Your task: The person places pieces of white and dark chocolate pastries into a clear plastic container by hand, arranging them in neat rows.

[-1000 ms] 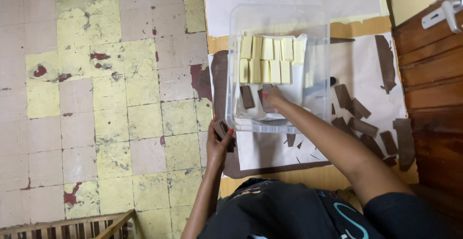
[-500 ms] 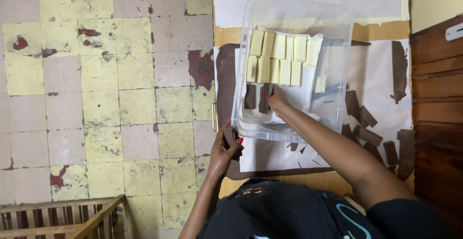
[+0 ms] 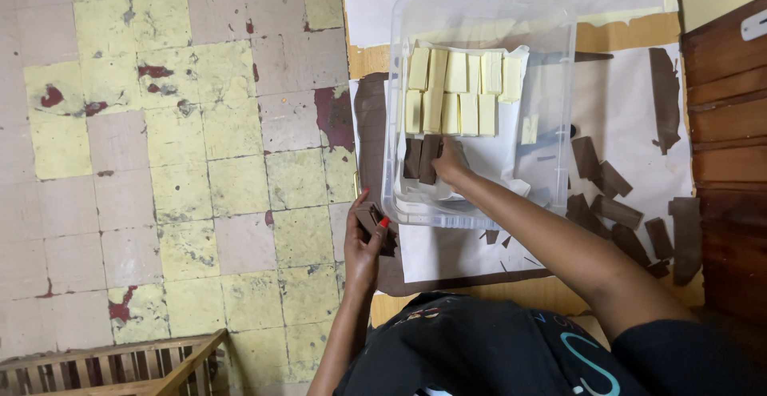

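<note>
Head view. Clear plastic tub point(image 3: 479, 20) on the paper-covered surface point(image 3: 623, 92): pale yellow bars point(image 3: 455, 92) at its far end. Right hand point(image 3: 449, 164) inside, fingers closed on brown bars point(image 3: 422, 159). Left hand point(image 3: 363, 240), just outside the tub's near corner, grips a brown bar point(image 3: 382, 236).

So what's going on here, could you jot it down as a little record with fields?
Left hand: holds a dark brown bar outside the tub
Right hand: inside the clear plastic tub, touching brown bars
Also in tub: rows of pale yellow bars on white paper
Beside tub: loose brown pieces on paper
Floor: worn yellow and pink tiles
</note>
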